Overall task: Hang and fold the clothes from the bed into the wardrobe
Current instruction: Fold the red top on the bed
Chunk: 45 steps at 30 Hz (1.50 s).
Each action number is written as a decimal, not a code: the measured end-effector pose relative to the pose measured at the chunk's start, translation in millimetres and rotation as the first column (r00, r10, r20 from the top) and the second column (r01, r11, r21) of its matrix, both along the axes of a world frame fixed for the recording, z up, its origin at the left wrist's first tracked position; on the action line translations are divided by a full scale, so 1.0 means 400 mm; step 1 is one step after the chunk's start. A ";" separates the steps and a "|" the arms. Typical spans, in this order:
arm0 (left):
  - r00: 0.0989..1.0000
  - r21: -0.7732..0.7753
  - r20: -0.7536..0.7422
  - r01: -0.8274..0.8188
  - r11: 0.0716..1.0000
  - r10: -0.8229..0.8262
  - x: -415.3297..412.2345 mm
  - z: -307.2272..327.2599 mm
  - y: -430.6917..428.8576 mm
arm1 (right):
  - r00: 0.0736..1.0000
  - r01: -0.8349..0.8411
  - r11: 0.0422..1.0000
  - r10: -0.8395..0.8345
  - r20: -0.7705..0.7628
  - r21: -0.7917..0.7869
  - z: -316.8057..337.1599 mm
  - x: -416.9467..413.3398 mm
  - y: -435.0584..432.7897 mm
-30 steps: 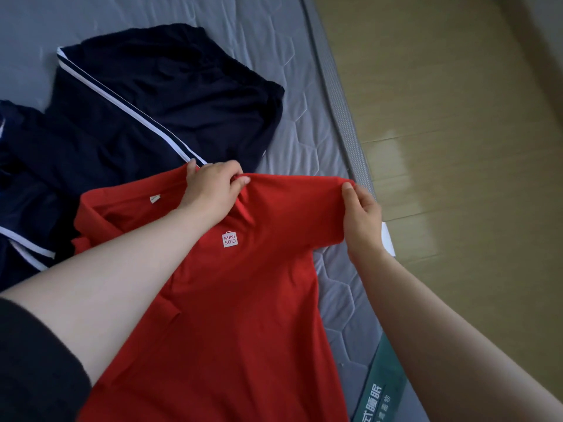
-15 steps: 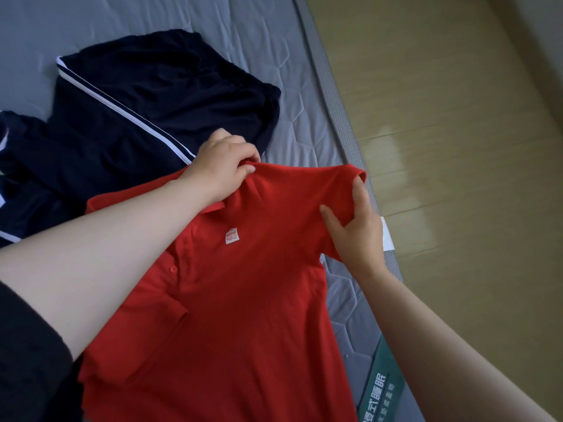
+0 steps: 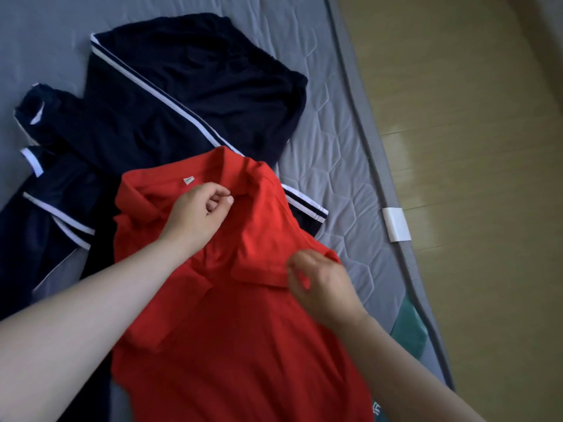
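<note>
A bright red short-sleeved cotton polo shirt (image 3: 243, 324) lies spread on a grey quilted mattress (image 3: 332, 159), running from the middle of the view down to 6 o'clock; its collar points toward 12 o'clock, with a small white label (image 3: 188, 180) showing inside the neck; the sleeve on the 3 o'clock side is folded in over the chest.

The left hand (image 3: 198, 216) comes in from 8 o'clock and sits on the shirt just below the collar; its fingers are curled, thumb and forefinger tips nearly meeting at the collar's edge; whether any cloth is caught between them cannot be told.

The right hand (image 3: 321, 284) comes in from 5 o'clock and is blurred; its fingers are curled at the edge of the folded-in sleeve, touching the red cloth; whether they pinch it or only rest there cannot be told; the two hands are apart, the left nearer the collar, the right lower and toward 3 o'clock.

A heap of dark navy garments with white stripes (image 3: 195, 86) lies on the mattress from 9 o'clock round to 12 o'clock; the shirt's collar end overlaps it.

At 3 o'clock a white strip (image 3: 396, 224) wraps the mattress edge; a green label (image 3: 408, 328) sits on that edge at 4 o'clock; past the edge, from 1 to 4 o'clock, is a pale wooden plank floor (image 3: 463, 123).
</note>
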<state>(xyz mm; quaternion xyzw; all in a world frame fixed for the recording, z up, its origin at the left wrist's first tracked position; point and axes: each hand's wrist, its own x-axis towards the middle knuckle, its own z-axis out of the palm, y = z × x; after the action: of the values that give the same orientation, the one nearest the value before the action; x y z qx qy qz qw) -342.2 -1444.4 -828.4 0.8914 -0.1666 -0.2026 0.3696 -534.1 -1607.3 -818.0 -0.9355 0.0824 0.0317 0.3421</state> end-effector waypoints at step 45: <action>0.766 0.083 -0.608 -0.203 0.976 0.211 0.161 -0.004 0.390 | 0.930 0.097 0.992 -0.120 -0.346 -0.081 0.017 0.510 -0.041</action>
<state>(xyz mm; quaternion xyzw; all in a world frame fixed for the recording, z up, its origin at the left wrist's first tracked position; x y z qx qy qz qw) -277.9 -1288.5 -830.1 0.7926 0.0626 -0.4395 0.4180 -330.2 -1623.6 -811.1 -0.9192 0.1945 0.1764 0.2936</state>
